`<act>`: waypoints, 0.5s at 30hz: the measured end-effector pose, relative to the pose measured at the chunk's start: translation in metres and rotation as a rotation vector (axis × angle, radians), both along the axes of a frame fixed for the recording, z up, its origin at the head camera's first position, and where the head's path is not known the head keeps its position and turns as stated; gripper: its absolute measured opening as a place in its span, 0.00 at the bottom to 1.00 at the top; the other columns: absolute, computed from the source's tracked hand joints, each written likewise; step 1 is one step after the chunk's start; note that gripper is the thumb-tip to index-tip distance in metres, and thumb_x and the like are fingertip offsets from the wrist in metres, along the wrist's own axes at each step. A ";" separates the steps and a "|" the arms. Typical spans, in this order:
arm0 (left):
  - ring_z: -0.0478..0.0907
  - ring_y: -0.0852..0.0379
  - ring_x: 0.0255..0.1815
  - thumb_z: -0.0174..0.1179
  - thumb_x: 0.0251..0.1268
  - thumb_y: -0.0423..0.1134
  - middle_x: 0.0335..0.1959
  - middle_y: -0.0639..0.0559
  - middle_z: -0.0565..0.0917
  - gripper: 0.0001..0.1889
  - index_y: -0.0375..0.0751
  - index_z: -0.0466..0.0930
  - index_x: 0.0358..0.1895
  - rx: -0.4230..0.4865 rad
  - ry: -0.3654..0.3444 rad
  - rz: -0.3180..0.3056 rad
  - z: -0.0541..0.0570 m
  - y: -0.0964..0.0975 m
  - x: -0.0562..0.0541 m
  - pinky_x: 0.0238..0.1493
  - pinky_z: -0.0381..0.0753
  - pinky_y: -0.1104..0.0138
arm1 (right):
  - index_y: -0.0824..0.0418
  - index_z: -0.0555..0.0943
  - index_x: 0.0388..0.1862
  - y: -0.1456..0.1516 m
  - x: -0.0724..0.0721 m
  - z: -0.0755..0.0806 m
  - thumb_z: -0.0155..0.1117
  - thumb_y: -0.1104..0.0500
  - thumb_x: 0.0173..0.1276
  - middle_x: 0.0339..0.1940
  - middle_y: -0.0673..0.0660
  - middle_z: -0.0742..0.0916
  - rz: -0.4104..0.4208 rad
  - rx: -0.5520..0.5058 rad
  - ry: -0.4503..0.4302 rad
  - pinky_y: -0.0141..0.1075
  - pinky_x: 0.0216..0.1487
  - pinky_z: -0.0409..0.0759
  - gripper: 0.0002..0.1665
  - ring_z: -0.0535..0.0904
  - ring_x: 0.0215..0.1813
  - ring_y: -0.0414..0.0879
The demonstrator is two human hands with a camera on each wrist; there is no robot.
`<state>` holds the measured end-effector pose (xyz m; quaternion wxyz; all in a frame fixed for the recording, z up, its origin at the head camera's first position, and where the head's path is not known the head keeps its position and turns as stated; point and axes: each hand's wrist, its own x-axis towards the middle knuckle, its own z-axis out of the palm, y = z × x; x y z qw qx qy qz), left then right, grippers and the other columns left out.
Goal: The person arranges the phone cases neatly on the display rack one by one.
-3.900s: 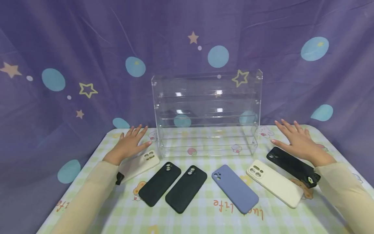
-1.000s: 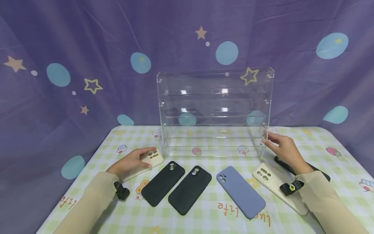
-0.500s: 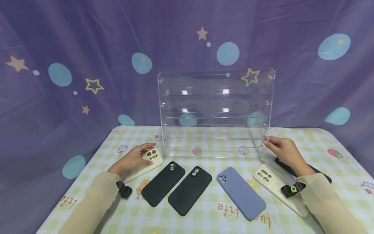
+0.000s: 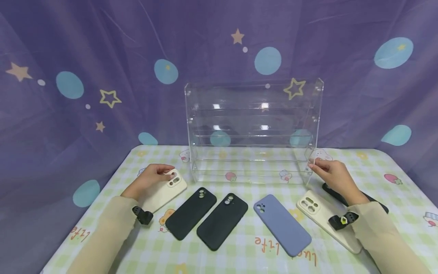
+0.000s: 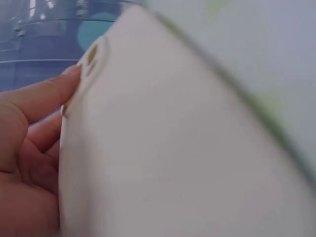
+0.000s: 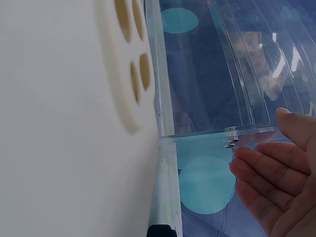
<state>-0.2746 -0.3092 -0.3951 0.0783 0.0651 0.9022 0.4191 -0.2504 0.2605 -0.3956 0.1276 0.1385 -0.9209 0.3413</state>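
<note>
My left hand (image 4: 148, 180) pinches a cream phone case (image 4: 164, 195) at its long far edge, at the table's left. The left wrist view shows the thumb by the camera cutouts and fingers behind the cream case (image 5: 163, 128), which stands tilted off the cloth. My right hand (image 4: 337, 179) grips the right side panel of a clear acrylic tiered rack (image 4: 253, 135), low down. In the right wrist view the thumb is at the panel's front edge, with the fingers (image 6: 261, 173) along its outer side. The rack's shelves hold nothing.
Two black phone cases (image 4: 191, 215) (image 4: 222, 222) lie left of middle, a blue-grey case (image 4: 282, 225) right of middle. Under my right forearm lie another cream case (image 4: 325, 217) and a partly hidden black case (image 4: 371, 199). A purple curtain (image 4: 113, 45) hangs behind the table.
Both hands have come from lying flat and spread to gripping. Lately my left hand has lifted and tilted the cream case, shifting it slightly left. My right hand stays on the rack's side.
</note>
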 end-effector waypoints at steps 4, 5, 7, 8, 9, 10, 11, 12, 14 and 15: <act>0.78 0.62 0.39 0.62 0.63 0.38 0.46 0.44 0.83 0.24 0.27 0.73 0.59 0.091 -0.059 -0.012 0.013 -0.002 0.003 0.39 0.77 0.70 | 0.75 0.78 0.52 0.000 0.000 0.001 0.57 0.54 0.71 0.54 0.75 0.78 -0.006 0.003 0.000 0.53 0.41 0.80 0.24 0.80 0.45 0.66; 0.78 0.63 0.38 0.61 0.63 0.37 0.44 0.45 0.84 0.24 0.26 0.72 0.59 0.112 -0.068 -0.019 0.015 -0.003 0.004 0.39 0.77 0.71 | 0.75 0.78 0.52 0.000 0.000 0.000 0.57 0.54 0.71 0.54 0.75 0.78 -0.006 0.004 0.000 0.53 0.40 0.80 0.24 0.80 0.45 0.66; 0.78 0.64 0.37 0.61 0.63 0.36 0.42 0.49 0.84 0.24 0.24 0.71 0.59 0.127 -0.067 -0.030 0.020 -0.003 0.005 0.39 0.76 0.71 | 0.75 0.78 0.52 0.001 0.000 0.000 0.57 0.54 0.71 0.54 0.75 0.77 -0.003 0.006 -0.001 0.53 0.41 0.80 0.24 0.80 0.46 0.66; 0.78 0.65 0.36 0.61 0.63 0.36 0.41 0.51 0.84 0.24 0.25 0.71 0.59 0.132 -0.069 -0.024 0.022 -0.003 0.006 0.39 0.76 0.72 | 0.75 0.78 0.52 0.001 0.000 0.000 0.57 0.54 0.71 0.54 0.75 0.77 -0.003 0.008 0.002 0.53 0.40 0.80 0.24 0.80 0.46 0.66; 0.78 0.64 0.36 0.61 0.64 0.37 0.39 0.53 0.84 0.24 0.25 0.71 0.59 0.136 -0.066 -0.017 0.024 -0.003 0.006 0.40 0.76 0.72 | 0.75 0.78 0.52 0.001 0.000 0.000 0.57 0.54 0.71 0.54 0.76 0.77 -0.002 0.009 0.004 0.53 0.40 0.80 0.24 0.80 0.46 0.66; 0.78 0.64 0.35 0.61 0.63 0.38 0.38 0.55 0.84 0.24 0.26 0.71 0.59 0.143 -0.063 -0.009 0.027 -0.002 0.006 0.41 0.76 0.73 | 0.75 0.78 0.52 0.001 0.000 0.000 0.57 0.54 0.71 0.54 0.76 0.78 -0.001 0.009 0.006 0.53 0.40 0.80 0.23 0.80 0.46 0.66; 0.78 0.64 0.35 0.62 0.63 0.39 0.36 0.57 0.83 0.25 0.26 0.71 0.59 0.148 -0.055 0.003 0.029 -0.001 0.006 0.41 0.76 0.73 | 0.75 0.78 0.51 0.001 0.000 0.000 0.57 0.54 0.71 0.54 0.76 0.78 0.001 0.007 0.006 0.53 0.40 0.80 0.23 0.80 0.46 0.66; 0.79 0.64 0.34 0.62 0.63 0.40 0.36 0.58 0.83 0.25 0.26 0.71 0.59 0.153 -0.045 0.012 0.033 0.000 0.007 0.41 0.76 0.73 | 0.75 0.78 0.51 0.001 -0.001 0.000 0.57 0.55 0.71 0.54 0.76 0.77 0.003 0.004 0.006 0.53 0.41 0.80 0.23 0.80 0.46 0.66; 0.79 0.64 0.33 0.62 0.63 0.41 0.34 0.61 0.82 0.26 0.26 0.72 0.59 0.173 -0.029 0.034 0.040 0.001 0.008 0.42 0.76 0.74 | 0.75 0.78 0.52 0.001 -0.001 0.000 0.57 0.54 0.71 0.54 0.76 0.78 0.005 0.003 0.010 0.54 0.41 0.80 0.23 0.80 0.46 0.66; 0.79 0.64 0.33 0.62 0.63 0.40 0.34 0.61 0.82 0.26 0.26 0.71 0.59 0.184 -0.021 0.040 0.045 0.002 0.009 0.42 0.76 0.74 | 0.75 0.78 0.51 0.001 -0.001 0.000 0.57 0.54 0.71 0.54 0.76 0.78 0.006 0.002 0.014 0.54 0.41 0.79 0.23 0.80 0.46 0.66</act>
